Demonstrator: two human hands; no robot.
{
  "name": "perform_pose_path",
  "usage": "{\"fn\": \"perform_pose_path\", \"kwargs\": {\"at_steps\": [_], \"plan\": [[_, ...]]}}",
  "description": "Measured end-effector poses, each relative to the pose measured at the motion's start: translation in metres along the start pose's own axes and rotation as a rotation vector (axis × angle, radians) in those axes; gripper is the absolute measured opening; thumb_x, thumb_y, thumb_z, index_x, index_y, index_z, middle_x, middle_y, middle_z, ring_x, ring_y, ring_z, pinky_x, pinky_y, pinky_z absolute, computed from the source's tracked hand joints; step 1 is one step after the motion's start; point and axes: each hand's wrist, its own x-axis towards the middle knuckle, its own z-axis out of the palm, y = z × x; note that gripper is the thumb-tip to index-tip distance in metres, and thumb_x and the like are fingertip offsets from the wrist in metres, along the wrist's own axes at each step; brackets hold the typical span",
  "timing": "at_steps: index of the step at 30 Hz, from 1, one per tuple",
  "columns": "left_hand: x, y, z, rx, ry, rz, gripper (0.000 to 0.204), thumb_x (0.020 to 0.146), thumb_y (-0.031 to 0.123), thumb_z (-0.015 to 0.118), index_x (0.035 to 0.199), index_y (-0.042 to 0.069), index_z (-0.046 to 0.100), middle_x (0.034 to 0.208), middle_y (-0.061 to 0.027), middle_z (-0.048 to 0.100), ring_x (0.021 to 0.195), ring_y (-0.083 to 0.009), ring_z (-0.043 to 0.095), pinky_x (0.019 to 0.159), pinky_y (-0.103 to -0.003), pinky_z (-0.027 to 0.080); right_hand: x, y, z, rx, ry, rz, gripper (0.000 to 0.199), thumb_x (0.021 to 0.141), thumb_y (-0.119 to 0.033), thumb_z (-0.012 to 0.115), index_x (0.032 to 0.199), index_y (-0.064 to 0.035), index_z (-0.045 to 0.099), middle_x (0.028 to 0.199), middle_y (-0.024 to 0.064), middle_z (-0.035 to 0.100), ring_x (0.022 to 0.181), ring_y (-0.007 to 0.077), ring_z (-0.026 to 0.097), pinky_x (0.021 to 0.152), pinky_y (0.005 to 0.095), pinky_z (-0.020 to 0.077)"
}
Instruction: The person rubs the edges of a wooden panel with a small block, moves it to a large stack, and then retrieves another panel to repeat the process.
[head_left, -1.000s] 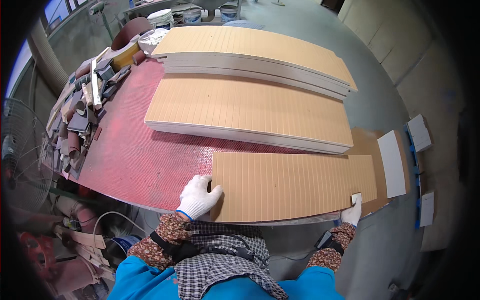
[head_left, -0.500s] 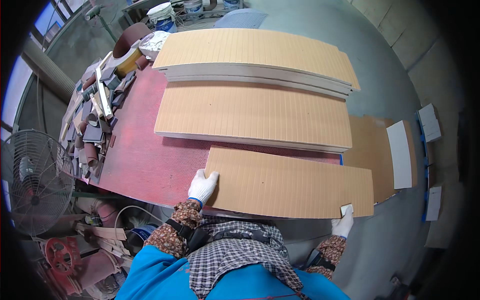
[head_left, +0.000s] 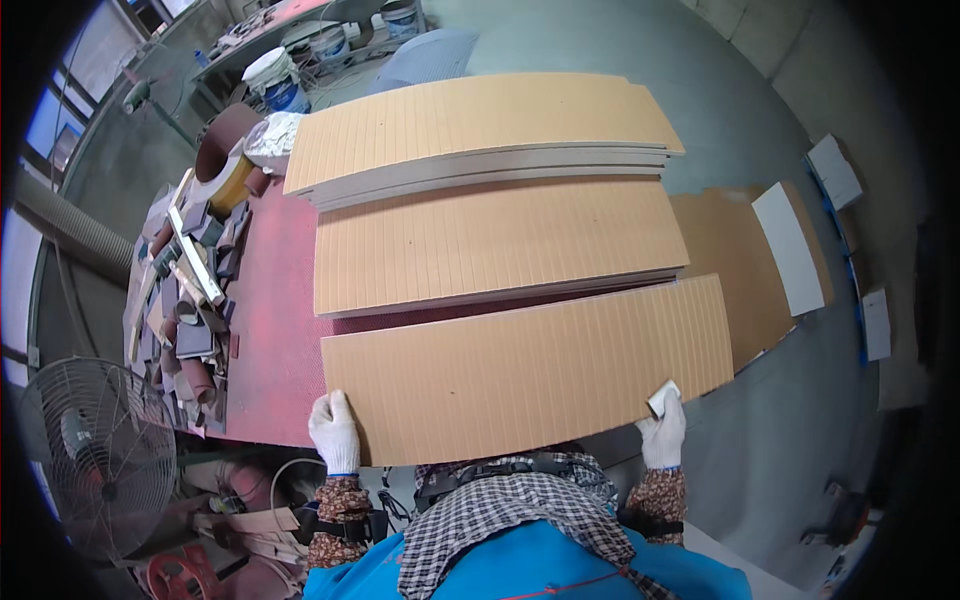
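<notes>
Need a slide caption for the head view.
Gloved left hand and right hand hold a grooved tan panel above a red table beside two panel stacks.

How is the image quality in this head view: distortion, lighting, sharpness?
Head view: strong fisheye, the grooved board and stacked panels bow toward the rim; black vignette at the corners; even, soft light with faint shadows; window glare at the far left; both gloved hands sharp.

Grooved board (head_left: pixel 525 375) sits lower centre of frame, my left hand (head_left: pixel 334 432) at its lower left corner, my right hand (head_left: pixel 664 430) at its lower right edge; behind it two board stacks (head_left: pixel 495 240) on the table (head_left: pixel 270 300); scrap pile (head_left: pixel 185 300) left, fan (head_left: pixel 95 455) lower left, buckets (head_left: pixel 275 80) upper left
</notes>
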Motion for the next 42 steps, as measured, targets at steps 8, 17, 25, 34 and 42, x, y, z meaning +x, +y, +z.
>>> {"fn": "perform_pose_path", "kwargs": {"at_steps": [8, 17, 25, 34, 42], "plan": [[0.081, -0.006, -0.002, 0.013, 0.009, 0.036, 0.046, 0.1, 0.036, 0.059, 0.097, -0.008, 0.071, 0.082, -0.018, 0.072, 0.077, -0.0223, 0.065, 0.076, -0.04, 0.051, 0.06, 0.018, 0.067, -0.136, -0.207, -0.042, 0.035, 0.108, -0.038, 0.051, 0.125, -0.0077, 0.057, 0.111, 0.0094, 0.068, 0.096, 0.0226, 0.07, 0.071, 0.0402, 0.0608], [0.131, 0.017, 0.02, 0.127, -0.158, -0.007, 0.053, 0.091, 0.043, 0.063, 0.11, -0.005, 0.071, 0.096, -0.0245, 0.072, 0.094, -0.0324, 0.07, 0.088, -0.043, 0.052, 0.081, 0.009, 0.109, -0.284, -0.261, 0.023, 0.04, 0.107, -0.038, 0.05, 0.124, -0.0026, 0.058, 0.105, 0.0102, 0.065, 0.086, 0.0218, 0.068, 0.065, 0.0384, 0.0635], [0.155, 0.021, 0.036, 0.079, -0.126, -0.016, 0.071, 0.092, 0.051, 0.062, 0.138, -0.003, 0.06, 0.128, -0.0323, 0.062, 0.125, -0.042, 0.06, 0.106, -0.047, 0.047, 0.096, -0.016, 0.138, -0.427, -0.294, 0.059, 0.047, 0.108, -0.041, 0.045, 0.127, 0.0001, 0.055, 0.108, 0.0146, 0.067, 0.082, 0.0265, 0.073, 0.061, 0.0354, 0.0635], [0.093, 0.007, 0.012, -0.352, -0.16, -0.394, 0.051, 0.1, 0.036, 0.062, 0.13, -0.005, 0.064, 0.122, -0.0141, 0.068, 0.113, -0.0212, 0.061, 0.1, -0.037, 0.048, 0.11, -0.04, 0.159, -0.66, -0.297, 0.088, 0.048, 0.109, -0.042, 0.041, 0.128, 0.0013, 0.051, 0.101, 0.0139, 0.066, 0.069, 0.0244, 0.073, 0.051, 0.0303, 0.0591], [0.083, 0.02, 0.005, -0.239, -0.196, -0.378, 0.049, 0.099, 0.033, 0.063, 0.128, -0.007, 0.064, 0.12, -0.0139, 0.068, 0.107, -0.0196, 0.065, 0.095, -0.034, 0.05, 0.114, -0.039, 0.159, -0.777, -0.295, 0.114, 0.049, 0.109, -0.047, 0.04, 0.126, -0.0024, 0.052, 0.099, 0.0115, 0.065, 0.063, 0.0224, 0.072, 0.048, 0.0291, 0.0577]]}}
